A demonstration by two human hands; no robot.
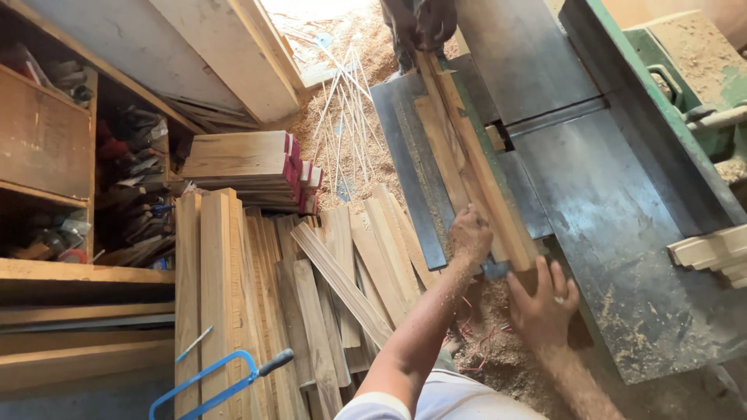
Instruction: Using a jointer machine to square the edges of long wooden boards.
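Observation:
A long narrow wooden plank (475,155) lies along the grey steel table (615,233) of a woodworking machine. My left hand (470,233) presses on the plank's near part, fingers curled over it. Just behind the plank's near end, my right hand (542,299) has its fingers spread and pushes against that end. At the far end, another person's hands (424,23) hold the same plank.
Stacks of cut boards (257,311) and red-ended planks (249,167) fill the floor at left. A blue-framed hand saw (218,381) lies on them. Sawdust and thin offcut strips (346,109) cover the ground. Shelves with tools (132,187) stand far left; short wooden pieces (716,253) sit right.

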